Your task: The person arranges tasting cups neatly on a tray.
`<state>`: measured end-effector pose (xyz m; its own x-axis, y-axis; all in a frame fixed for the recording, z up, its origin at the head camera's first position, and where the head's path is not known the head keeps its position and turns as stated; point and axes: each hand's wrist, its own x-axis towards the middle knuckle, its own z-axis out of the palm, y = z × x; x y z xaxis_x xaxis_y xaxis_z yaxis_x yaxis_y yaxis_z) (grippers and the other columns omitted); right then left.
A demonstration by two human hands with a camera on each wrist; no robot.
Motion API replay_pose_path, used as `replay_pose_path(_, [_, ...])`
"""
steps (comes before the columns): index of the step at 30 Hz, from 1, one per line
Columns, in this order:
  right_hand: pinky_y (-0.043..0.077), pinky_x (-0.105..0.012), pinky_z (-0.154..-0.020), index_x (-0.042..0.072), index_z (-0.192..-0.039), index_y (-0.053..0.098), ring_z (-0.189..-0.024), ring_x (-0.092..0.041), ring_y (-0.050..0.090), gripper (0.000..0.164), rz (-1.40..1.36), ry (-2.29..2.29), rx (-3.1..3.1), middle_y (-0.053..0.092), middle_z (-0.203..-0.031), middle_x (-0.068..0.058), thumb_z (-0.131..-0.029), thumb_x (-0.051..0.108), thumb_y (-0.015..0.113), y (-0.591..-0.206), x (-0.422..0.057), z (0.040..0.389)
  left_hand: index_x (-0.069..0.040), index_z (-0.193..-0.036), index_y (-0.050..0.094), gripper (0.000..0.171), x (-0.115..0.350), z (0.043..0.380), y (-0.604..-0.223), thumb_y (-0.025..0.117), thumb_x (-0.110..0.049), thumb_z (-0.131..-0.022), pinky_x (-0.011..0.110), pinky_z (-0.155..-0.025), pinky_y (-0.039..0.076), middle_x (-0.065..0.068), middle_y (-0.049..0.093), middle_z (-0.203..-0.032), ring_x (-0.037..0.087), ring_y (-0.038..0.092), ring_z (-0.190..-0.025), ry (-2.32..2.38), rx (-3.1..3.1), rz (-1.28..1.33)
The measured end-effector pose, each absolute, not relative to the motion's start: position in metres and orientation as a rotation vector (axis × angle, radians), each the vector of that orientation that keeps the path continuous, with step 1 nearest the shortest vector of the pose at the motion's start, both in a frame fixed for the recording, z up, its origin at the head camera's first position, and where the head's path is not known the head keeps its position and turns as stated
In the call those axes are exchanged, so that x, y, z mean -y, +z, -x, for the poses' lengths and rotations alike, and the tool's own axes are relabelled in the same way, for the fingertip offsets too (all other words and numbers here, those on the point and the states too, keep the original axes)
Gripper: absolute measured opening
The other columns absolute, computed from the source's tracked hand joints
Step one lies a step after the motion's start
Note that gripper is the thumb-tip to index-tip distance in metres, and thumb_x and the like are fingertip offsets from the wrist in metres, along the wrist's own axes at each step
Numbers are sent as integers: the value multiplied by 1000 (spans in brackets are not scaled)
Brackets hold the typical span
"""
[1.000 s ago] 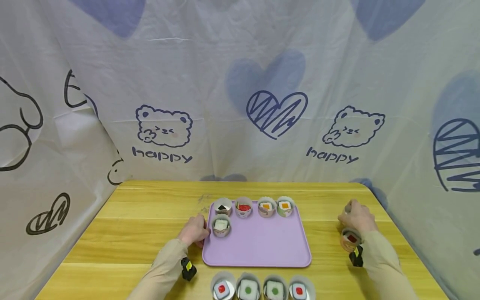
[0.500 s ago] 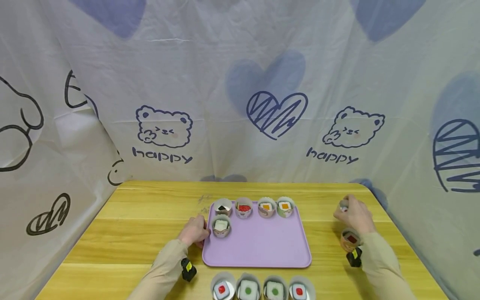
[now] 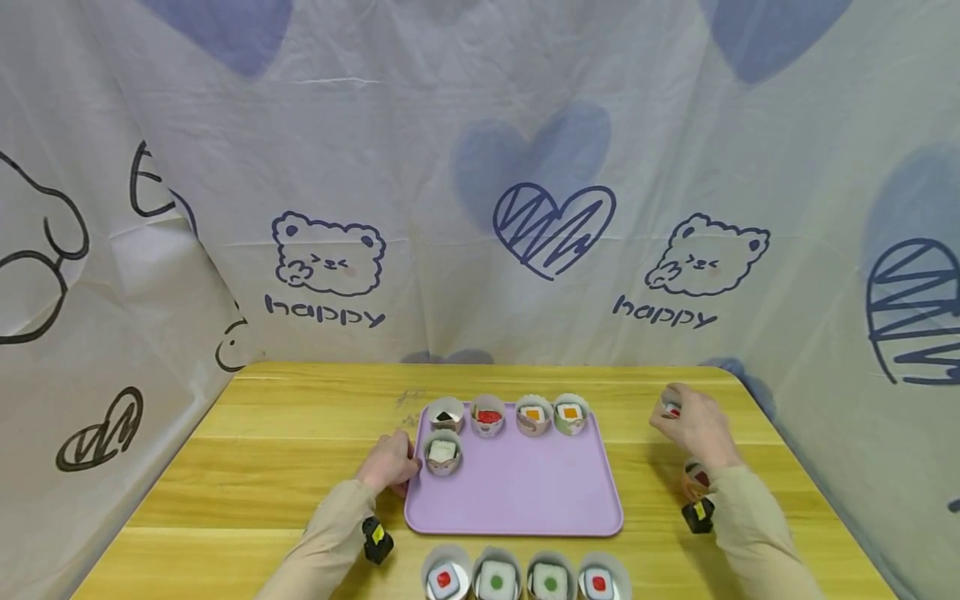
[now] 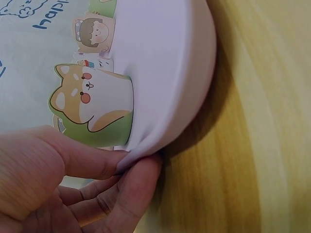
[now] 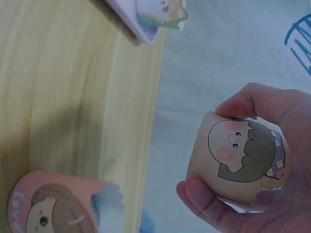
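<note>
My left hand (image 3: 387, 463) pinches the left rim of a lilac tray (image 3: 525, 496) between thumb and fingers. Beside those fingers in the left wrist view stands a paper cake cup (image 4: 104, 104) with a dog's face on it. On the right, my right hand (image 3: 696, 425) grips a paper cake cup (image 5: 238, 160) printed with a cartoon girl, thumb on one side and fingers on the other. Its filling, white with red, shows from above in the head view. Below this hand another cup (image 5: 56, 204) with a brown-haired cartoon face stands on the table.
Along the tray's back and left stand several filled cups, among them one with a red topping (image 3: 488, 416) and one with an orange square (image 3: 570, 413). A row of cups (image 3: 497, 578) lines the table's front. A printed curtain (image 3: 450, 167) hangs behind the wooden table (image 3: 315, 417).
My right hand has lifted the girl-printed cup and moved it left, away from the cup standing below. My left hand and the tray have stayed put.
</note>
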<state>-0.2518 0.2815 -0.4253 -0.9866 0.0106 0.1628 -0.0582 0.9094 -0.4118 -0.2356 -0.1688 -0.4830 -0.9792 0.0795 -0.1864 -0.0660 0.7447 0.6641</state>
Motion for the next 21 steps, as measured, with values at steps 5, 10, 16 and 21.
replay_pose_path(5, [47,-69,-97,-11,-136,50,-119,-56,54,63,-68,599,2913,57,-131,-38,-86,24,62,-422,-272,251,2,-81,57,8,169,235,-483,62,1,-88,29,-46,58,15,62,-72,19,65,-49,1058,-2744,-17])
replay_pose_path(10, [48,-69,-98,-11,-140,47,-116,-54,57,65,-89,596,2916,58,-128,-38,-87,23,61,-420,-261,249,2,-80,58,9,168,235,-484,62,1,-88,29,-45,58,15,62,-70,18,65,-47,1054,-2747,-19])
replay_pose_path(16, [44,-71,-102,-9,-142,45,-119,-55,54,66,-84,634,2920,55,-132,-39,-88,26,60,-417,-249,246,2,-82,57,9,168,235,-484,62,0,-89,29,-45,58,15,61,-71,18,65,-47,1044,-2749,-11])
replay_pose_path(21, [43,-70,-104,-7,-143,44,-121,-54,53,67,-91,648,2931,53,-134,-39,-88,27,61,-416,-240,245,2,-82,57,9,168,235,-484,61,0,-89,28,-45,58,14,61,-71,18,64,-48,1047,-2751,-19])
